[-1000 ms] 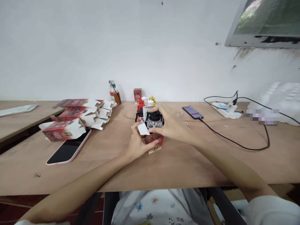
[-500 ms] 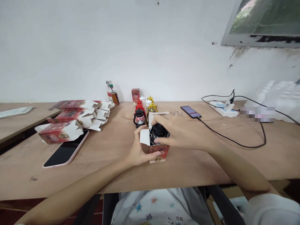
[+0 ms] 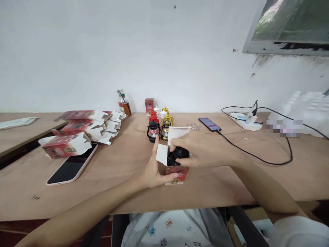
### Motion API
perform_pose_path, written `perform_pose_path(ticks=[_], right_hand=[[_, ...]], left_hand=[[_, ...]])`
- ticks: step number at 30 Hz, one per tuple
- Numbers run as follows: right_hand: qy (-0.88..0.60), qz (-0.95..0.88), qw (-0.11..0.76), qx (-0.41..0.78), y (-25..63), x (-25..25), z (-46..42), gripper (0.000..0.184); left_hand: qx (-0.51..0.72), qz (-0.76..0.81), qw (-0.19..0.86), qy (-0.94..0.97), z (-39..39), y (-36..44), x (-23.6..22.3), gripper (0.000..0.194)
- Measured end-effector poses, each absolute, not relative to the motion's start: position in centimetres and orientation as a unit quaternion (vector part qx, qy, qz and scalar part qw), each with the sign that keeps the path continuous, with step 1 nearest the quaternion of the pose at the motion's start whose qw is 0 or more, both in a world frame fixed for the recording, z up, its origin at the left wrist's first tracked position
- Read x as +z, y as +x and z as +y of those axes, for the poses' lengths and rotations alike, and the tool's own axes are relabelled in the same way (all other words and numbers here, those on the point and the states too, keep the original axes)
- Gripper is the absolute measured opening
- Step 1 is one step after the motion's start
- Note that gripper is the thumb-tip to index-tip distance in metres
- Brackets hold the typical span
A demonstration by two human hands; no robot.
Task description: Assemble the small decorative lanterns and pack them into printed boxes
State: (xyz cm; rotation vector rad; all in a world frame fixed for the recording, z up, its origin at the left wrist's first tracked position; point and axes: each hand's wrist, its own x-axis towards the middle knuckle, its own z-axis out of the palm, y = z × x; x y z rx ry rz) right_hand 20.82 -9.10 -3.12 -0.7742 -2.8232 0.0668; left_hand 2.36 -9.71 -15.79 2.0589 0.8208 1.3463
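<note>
A small red printed box [image 3: 177,174] stands on the table in front of me, its white top flaps up. My left hand [image 3: 155,171] grips its left side, thumb across the front and forefinger raised by a flap. Down inside the box mouth is a black mini lantern [image 3: 181,152], mostly hidden by the walls. My right hand [image 3: 195,149] has its fingers and thumb around the lantern's top at the opening. Just behind stand several small lanterns, among them a black one [image 3: 153,132], a bronze-gold one [image 3: 165,131] and red, white and gold ones.
Several open red boxes [image 3: 68,144] lie at left, beside a pink-edged phone [image 3: 73,166]. A closed red box [image 3: 149,105] and a bottle [image 3: 124,104] stand near the wall. At right are a charging phone [image 3: 209,124], cables, a power strip [image 3: 245,121] and small clear pieces [image 3: 195,127].
The black lantern has gone lower into the box, with my right hand following it down. The box and my left hand sit slightly lower and further right in view.
</note>
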Motion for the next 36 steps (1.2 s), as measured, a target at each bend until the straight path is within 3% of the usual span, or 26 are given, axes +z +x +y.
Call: perform_pose_path(ticks=[7,11,15,18,23,26,31,36], right_hand=[[-0.203,-0.966,0.098,0.126,20.7,-3.1,-8.2,0.018],[-0.239,-0.937,0.209,0.145,20.6,-3.2,-7.4,0.025],[-0.195,-0.886,0.336,0.253,21.2,-3.0,-6.1,0.019],[-0.171,-0.875,0.385,0.24,22.2,-2.6,-5.2,0.017],[-0.194,-0.918,0.27,0.214,22.7,-2.7,-4.2,0.067],[-0.172,-0.927,0.245,0.227,21.9,-3.8,-3.9,0.082],[-0.167,-0.94,0.243,0.173,21.2,-4.1,-4.5,0.078],[-0.159,-0.963,0.111,0.188,21.7,-3.1,-6.3,0.062]], left_hand=[[0.467,0.3,0.232,0.799,-9.2,1.7,-16.9,0.111],[0.461,0.278,0.174,0.825,-8.9,1.3,-17.1,0.09],[0.471,0.251,0.135,0.835,-8.9,1.4,-16.4,0.068],[0.48,0.235,0.124,0.836,-8.7,1.5,-16.1,0.06],[0.494,0.209,0.128,0.834,-8.3,1.5,-16.2,0.055],[0.479,0.229,0.139,0.836,-8.4,1.4,-16.2,0.057],[0.473,0.234,0.152,0.836,-8.5,1.3,-15.6,0.06],[0.462,0.246,0.163,0.836,-8.4,1.2,-16.0,0.058]])
